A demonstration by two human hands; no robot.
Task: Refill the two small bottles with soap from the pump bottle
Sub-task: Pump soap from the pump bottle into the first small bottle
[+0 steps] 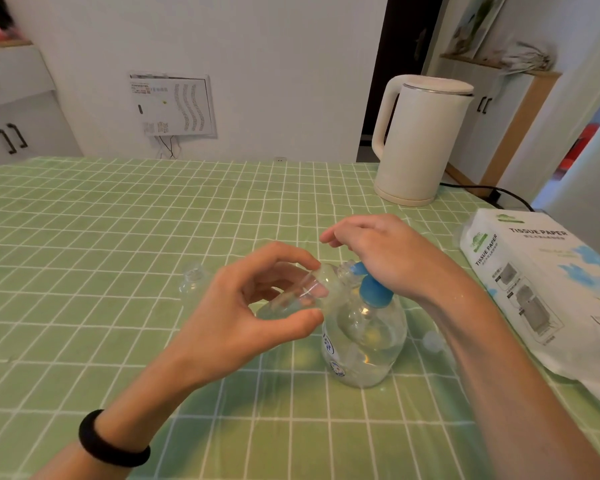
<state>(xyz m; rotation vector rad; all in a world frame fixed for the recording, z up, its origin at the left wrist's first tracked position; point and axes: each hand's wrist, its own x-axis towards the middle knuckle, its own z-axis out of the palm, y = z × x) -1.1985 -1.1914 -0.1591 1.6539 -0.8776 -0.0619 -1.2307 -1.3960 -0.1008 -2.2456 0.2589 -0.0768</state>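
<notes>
The left hand (253, 306) grips a small clear bottle (312, 292) round its body, tilted with its mouth at the spout of the pump bottle (364, 337) on the worktop (84, 237). The right hand (378, 251) presses the pump head (371, 292) with its heel, fingers loosely curled and holding nothing. The small clear bottle looks light, thin-walled and probably slippery. The second small bottle (193, 277) stands apart, further left.

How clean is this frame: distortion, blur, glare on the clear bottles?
Head view: wide-angle lens bows the tablecloth grid and tilts the kettle; light is soft, no harsh glare; the clear small bottle in the left hand blurs into the pump bottle.
</notes>
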